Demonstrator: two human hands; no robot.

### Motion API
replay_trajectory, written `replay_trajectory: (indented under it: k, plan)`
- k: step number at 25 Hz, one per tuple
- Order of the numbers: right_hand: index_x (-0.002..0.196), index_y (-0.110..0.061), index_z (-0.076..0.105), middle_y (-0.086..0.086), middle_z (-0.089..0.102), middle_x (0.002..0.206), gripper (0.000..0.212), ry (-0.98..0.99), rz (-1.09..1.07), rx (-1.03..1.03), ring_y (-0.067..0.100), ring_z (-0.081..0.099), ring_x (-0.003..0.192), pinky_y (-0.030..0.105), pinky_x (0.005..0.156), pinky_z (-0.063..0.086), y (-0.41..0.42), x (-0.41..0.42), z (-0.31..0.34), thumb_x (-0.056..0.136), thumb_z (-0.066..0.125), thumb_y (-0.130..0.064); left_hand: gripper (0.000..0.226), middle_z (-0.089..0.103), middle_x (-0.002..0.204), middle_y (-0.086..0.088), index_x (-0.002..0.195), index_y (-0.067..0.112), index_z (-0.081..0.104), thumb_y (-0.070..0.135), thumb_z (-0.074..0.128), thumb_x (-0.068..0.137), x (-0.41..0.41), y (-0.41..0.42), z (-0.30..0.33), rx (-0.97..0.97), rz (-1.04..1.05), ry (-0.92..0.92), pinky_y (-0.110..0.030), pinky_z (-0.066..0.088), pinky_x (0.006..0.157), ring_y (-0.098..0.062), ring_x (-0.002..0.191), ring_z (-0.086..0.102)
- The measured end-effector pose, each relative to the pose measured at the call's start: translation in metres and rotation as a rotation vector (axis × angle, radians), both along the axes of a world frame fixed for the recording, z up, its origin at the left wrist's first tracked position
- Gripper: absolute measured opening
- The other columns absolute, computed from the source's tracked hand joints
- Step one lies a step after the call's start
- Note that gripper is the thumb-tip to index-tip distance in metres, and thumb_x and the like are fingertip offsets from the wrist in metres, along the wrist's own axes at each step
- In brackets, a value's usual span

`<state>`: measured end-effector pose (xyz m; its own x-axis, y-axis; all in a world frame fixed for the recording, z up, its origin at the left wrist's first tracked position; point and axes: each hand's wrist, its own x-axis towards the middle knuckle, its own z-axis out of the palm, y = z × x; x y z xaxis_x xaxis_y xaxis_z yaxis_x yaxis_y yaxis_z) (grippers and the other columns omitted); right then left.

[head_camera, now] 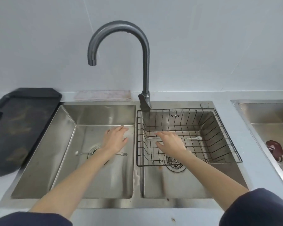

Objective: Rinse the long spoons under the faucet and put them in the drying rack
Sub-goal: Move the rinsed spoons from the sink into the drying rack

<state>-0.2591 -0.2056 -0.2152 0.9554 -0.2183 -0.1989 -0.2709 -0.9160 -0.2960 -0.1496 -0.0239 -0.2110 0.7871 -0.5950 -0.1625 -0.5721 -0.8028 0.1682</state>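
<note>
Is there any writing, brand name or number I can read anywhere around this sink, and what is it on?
None: no readable text shows anywhere.
Faucet: no visible brand mark.
Sink rim and drying rack: plain metal, no labels.
Black tray at the left: only smudges, no letters.
Red object in the far right sink: too blurred to tell.

Black wire rack (219,131) (grid pattern); grey faucet (145,62).

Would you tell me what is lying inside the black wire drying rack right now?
One long spoon lies across the floor of the drying rack. The right hand hovers over its middle and hides that part.
</note>
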Motion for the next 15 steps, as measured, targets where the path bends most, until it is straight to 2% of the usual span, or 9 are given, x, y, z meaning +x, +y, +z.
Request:
replay_trajectory:
  k: [7, 15]
  plan:
    - [0.134, -0.018, 0.045, 0.001, 0.05, 0.14, 0.042, -0.056, 0.041, 0.044, 0.026, 0.044, 0.128, 0.037, 0.105, 0.035, 0.078, 0.031, 0.002, 0.092, 0.048, -0.023, 0.052, 0.031, 0.152, -0.002, 0.141, 0.021, 0.032, 0.029, 0.045, 0.091, 0.025, 0.081, -0.003, 0.078, 0.029, 0.028, -0.04, 0.023, 0.114, -0.016, 0.139, 0.03]
    - [0.137, -0.017, 0.043, 0.003, 0.049, 0.141, 0.044, 0.031, 0.052, 0.041, 0.025, 0.042, 0.131, 0.037, 0.109, 0.03, 0.14, 0.075, -0.018, 0.093, 0.047, -0.024, 0.054, 0.036, 0.149, -0.001, 0.14, 0.019, 0.031, 0.036, 0.045, 0.091, 0.068, 0.146, -0.021, 0.137, -0.003, 0.071, -0.037, 0.027, 0.111, -0.016, 0.136, 0.034]
